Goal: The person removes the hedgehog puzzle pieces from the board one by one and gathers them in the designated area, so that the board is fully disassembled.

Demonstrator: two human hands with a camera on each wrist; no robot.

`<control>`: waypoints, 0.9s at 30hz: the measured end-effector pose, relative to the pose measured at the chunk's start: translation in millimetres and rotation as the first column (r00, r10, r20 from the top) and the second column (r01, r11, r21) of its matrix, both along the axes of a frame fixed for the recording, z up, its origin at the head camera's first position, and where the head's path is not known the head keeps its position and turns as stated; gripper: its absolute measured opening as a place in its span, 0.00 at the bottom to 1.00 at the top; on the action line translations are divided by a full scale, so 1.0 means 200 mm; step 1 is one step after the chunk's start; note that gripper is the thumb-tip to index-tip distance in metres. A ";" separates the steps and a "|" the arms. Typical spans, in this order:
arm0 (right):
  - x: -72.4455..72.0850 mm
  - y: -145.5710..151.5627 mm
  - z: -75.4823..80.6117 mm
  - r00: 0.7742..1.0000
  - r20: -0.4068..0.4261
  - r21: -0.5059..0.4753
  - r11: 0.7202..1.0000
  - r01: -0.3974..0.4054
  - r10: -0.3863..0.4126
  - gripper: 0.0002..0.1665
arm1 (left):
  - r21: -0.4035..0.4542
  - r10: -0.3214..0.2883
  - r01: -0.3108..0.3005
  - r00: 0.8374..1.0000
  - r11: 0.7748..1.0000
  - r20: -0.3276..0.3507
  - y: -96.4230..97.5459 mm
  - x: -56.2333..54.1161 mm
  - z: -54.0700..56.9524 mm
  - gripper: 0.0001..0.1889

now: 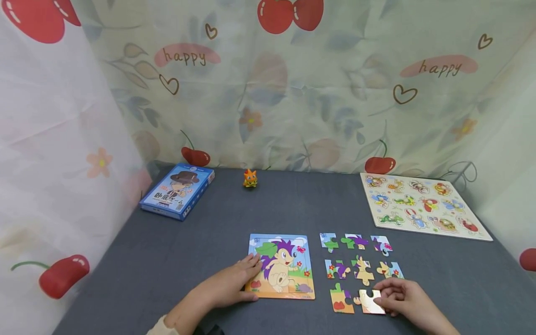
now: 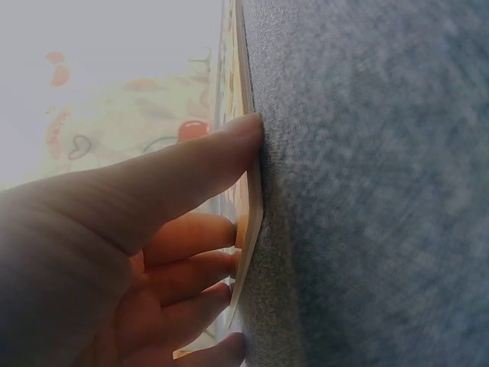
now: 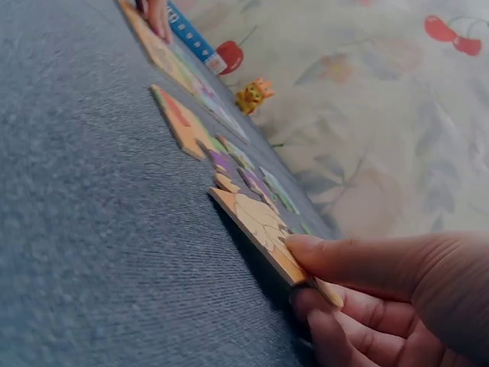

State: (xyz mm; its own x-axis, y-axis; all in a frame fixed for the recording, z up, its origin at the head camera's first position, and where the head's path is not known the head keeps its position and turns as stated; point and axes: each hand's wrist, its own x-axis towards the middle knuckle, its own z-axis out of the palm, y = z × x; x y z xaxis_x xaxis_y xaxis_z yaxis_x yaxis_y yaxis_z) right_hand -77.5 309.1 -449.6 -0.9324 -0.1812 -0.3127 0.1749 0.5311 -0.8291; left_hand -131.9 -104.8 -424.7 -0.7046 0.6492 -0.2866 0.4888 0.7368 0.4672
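My left hand (image 1: 236, 281) rests at the left side of the hedgehog puzzle board (image 1: 310, 265), its fingers over the left edge. In the left wrist view the thumb (image 2: 243, 131) touches the board's edge. The right hand (image 1: 404, 300) pinches a puzzle piece (image 1: 370, 302) between thumb and fingers, at the lower right of several loose pieces. From the right wrist that piece (image 3: 248, 222) looks tilted, with its near edge raised off the cloth. A wooden tip (image 3: 330, 295) shows past the thumb; I cannot tell whether it is the same piece.
Loose puzzle pieces lie in rows right of the board, among them one with red fruit (image 1: 341, 300) and a hedgehog-body piece (image 1: 363, 271). A blue game box (image 1: 177, 190) stands back left, a small orange toy (image 1: 250, 178) back centre, an insect puzzle board (image 1: 423, 207) back right.
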 end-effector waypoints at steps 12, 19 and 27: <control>0.01 -0.07 0.01 0.983 -0.178 0.279 0.957 0.085 -0.036 0.19 | 0.003 0.005 -0.005 1.000 1.000 -0.001 0.00 0.00 0.00 0.36; 0.03 0.00 0.00 0.979 -0.181 0.209 0.976 -0.059 0.098 0.26 | 0.009 -0.005 0.005 1.000 1.000 -0.006 0.00 0.00 -0.01 0.36; 0.03 0.06 -0.01 0.943 -0.217 0.233 0.951 -0.201 0.253 0.24 | 0.012 -0.005 0.005 1.000 1.000 -0.002 0.00 0.00 0.00 0.36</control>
